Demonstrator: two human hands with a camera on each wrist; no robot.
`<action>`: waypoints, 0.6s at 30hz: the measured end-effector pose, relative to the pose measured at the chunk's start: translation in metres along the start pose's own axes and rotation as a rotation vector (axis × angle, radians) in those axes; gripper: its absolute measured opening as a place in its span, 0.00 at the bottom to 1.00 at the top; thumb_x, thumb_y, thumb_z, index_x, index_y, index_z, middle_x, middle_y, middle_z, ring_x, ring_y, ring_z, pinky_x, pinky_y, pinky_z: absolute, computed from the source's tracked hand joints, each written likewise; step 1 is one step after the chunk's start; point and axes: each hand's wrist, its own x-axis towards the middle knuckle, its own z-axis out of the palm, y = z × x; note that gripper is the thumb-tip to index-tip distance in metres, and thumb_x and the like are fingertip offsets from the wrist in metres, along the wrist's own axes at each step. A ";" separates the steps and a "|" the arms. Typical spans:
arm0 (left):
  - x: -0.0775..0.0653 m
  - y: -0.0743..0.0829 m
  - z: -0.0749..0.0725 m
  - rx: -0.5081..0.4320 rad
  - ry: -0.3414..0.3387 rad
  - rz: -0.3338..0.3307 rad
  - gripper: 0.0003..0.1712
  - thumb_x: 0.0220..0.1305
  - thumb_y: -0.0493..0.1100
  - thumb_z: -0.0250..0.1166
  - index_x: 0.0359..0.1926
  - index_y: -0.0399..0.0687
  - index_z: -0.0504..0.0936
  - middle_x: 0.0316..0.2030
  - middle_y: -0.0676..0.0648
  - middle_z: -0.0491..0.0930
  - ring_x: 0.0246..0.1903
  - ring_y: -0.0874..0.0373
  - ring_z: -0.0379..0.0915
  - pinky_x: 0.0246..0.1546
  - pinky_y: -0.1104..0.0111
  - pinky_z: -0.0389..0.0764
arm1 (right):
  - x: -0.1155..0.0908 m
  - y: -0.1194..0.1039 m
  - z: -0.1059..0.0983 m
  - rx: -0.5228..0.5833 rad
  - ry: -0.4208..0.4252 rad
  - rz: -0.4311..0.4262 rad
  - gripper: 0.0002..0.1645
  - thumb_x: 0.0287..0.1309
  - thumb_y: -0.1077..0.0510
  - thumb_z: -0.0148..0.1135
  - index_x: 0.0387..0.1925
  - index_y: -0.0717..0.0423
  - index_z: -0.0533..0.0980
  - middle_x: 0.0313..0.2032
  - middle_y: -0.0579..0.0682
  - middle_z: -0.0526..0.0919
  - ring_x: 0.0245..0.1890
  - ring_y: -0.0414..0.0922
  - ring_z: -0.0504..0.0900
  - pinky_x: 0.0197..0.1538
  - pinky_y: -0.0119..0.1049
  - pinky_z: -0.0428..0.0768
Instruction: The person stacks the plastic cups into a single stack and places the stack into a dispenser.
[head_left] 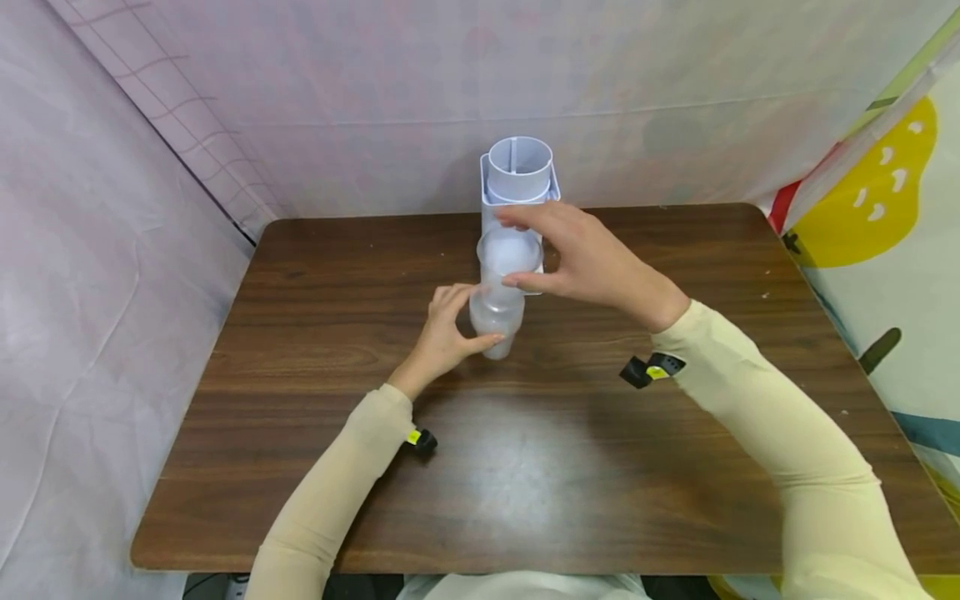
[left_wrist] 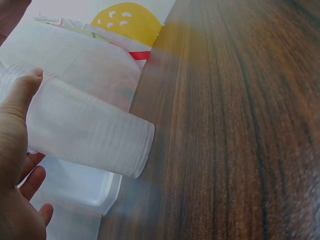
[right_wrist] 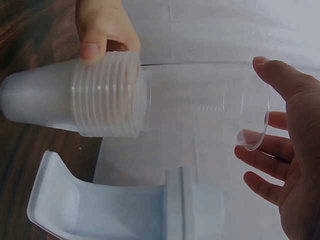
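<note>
My left hand (head_left: 441,340) grips a stack of nested clear plastic cups (right_wrist: 105,97), thumb on the near side and fingers behind. The stack is tilted, its narrow end toward the table edge nearest me. A single clear plastic cup (right_wrist: 200,100) extends from the stack's open end, drawn out most of its length and lined up with it. My right hand (head_left: 588,260) spans that cup's rim, the thumb on one side and the fingertips on the opposite side. In the left wrist view the stack's narrow end (left_wrist: 142,150) shows close over the tabletop.
A white plastic holder (head_left: 520,175) with a round tube on top stands at the table's back edge, just behind the cups. The brown wooden table (head_left: 322,375) runs up to a pale curtain (head_left: 360,108). A patterned cloth (head_left: 862,192) hangs at the right.
</note>
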 end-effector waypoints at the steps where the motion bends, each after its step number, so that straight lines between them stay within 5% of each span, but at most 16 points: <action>1: 0.000 0.000 0.000 -0.001 0.000 -0.001 0.43 0.48 0.50 0.80 0.64 0.47 0.72 0.57 0.47 0.76 0.57 0.51 0.62 0.62 0.49 0.64 | 0.000 0.000 0.001 0.001 0.001 -0.005 0.46 0.51 0.45 0.75 0.68 0.54 0.67 0.57 0.56 0.81 0.55 0.53 0.78 0.58 0.52 0.75; 18: -0.004 0.006 0.000 -0.006 -0.003 -0.016 0.40 0.49 0.50 0.79 0.63 0.48 0.74 0.58 0.47 0.76 0.58 0.51 0.61 0.62 0.49 0.64 | -0.010 0.001 0.035 0.065 -0.015 0.002 0.45 0.48 0.43 0.77 0.65 0.54 0.71 0.56 0.56 0.82 0.56 0.52 0.79 0.61 0.53 0.73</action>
